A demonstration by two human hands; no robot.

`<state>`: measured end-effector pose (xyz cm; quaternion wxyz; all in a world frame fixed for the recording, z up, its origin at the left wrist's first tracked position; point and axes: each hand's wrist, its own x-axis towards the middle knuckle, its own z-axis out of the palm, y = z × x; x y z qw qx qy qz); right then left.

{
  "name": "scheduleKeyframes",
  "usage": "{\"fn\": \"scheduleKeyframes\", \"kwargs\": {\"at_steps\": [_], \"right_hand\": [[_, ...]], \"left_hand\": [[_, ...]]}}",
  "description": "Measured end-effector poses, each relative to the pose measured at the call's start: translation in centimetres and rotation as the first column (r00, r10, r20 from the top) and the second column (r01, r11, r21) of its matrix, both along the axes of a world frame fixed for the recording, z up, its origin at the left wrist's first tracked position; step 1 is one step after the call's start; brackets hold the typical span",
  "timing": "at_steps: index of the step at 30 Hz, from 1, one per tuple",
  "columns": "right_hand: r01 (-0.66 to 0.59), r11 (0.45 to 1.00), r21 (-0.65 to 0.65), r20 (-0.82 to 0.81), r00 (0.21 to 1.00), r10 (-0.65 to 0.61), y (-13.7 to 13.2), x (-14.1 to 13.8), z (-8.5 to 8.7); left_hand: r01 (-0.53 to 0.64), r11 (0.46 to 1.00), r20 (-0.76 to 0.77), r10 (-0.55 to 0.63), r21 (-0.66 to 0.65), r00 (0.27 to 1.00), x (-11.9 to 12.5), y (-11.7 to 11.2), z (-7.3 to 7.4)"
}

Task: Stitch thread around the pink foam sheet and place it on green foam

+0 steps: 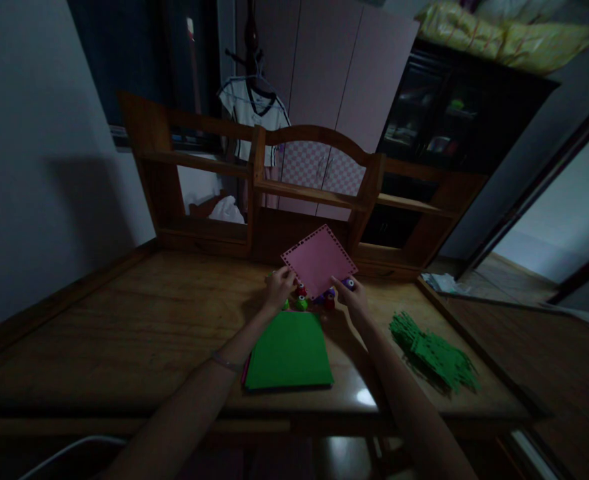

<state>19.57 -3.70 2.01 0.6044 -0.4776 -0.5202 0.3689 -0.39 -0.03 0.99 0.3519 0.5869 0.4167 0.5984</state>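
Note:
Held up above the desk is a pink sheet of paper (319, 261) with a row of punched holes along its edges, its corner turned upward. My left hand (280, 288) pinches its left corner, and my right hand (350, 295) grips it at the lower right side. Behind and below the sheet stand several small colourful figures with round eyes, among them a green one (301, 303); the sheet and my hands partly hide them. Nearer to me lies a stack of green paper (290, 352), a pink edge showing at its left.
On the desk's right side lies a pile of cut green paper (434, 353) with fringed edges. A wooden shelf unit (314, 195) rises along the desk's back edge. A raised wooden rim (467, 333) borders the desk at right.

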Motion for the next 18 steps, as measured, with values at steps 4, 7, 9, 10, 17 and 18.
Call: {"fn": "scheduleKeyframes", "kwargs": {"at_steps": [4,7,9,10,17,18], "right_hand": [[0.015,1.000,0.005,0.000,1.000,-0.015,-0.12,-0.05,0.03],[0.024,1.000,0.006,-0.009,1.000,-0.024,-0.29,-0.21,0.14],[0.021,1.000,0.006,-0.012,1.000,-0.021,-0.39,-0.28,0.25],[0.018,1.000,0.007,-0.012,1.000,-0.018,-0.43,-0.29,0.29],[0.015,1.000,-0.006,0.012,1.000,-0.015,-0.30,-0.16,0.31],[0.018,1.000,-0.006,0.012,1.000,-0.018,-0.28,-0.16,0.28]], "left_hand": [[-0.020,1.000,-0.015,0.020,0.015,1.000,-0.10,0.18,-0.26],[-0.042,0.999,-0.046,0.043,0.023,0.998,-0.19,0.30,-0.39],[-0.050,0.998,-0.052,0.051,0.031,0.997,-0.24,0.32,-0.41],[-0.051,0.998,-0.047,0.053,0.034,0.997,-0.26,0.31,-0.40],[-0.045,0.998,-0.026,0.046,0.038,0.999,-0.32,0.00,-0.19],[-0.046,0.998,-0.030,0.047,0.043,0.998,-0.33,-0.01,-0.18]]}}
